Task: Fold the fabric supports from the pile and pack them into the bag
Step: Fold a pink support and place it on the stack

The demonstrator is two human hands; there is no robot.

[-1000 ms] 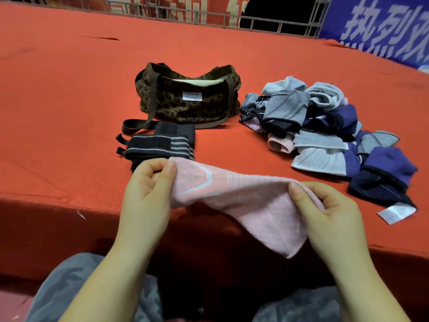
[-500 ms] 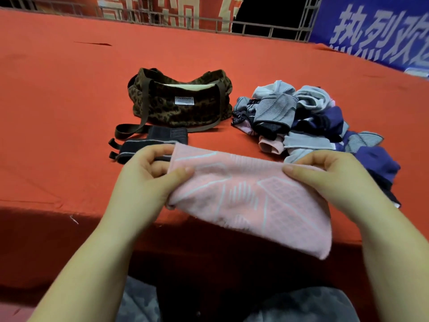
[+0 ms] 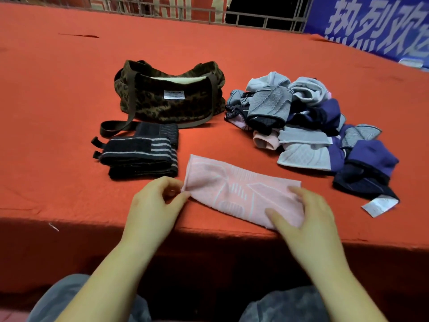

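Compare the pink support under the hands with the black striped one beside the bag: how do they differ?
The pink support lies spread flat in one layer; the black striped support is already folded into a stack. The pink one is held: the left hand pinches its corner and the right hand rests on it, while nothing touches the black one. Both lie on the red table, outside the bag.

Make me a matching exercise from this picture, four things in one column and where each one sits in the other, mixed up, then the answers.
Things:
1. bag
2. pink support
3. black support
4. pile

Places:
A. right of the bag
B. under both hands, at the near table edge
C. folded, just in front of the bag
D. far middle of the table, open at the top

Pairs: 1-D, 2-B, 3-C, 4-A
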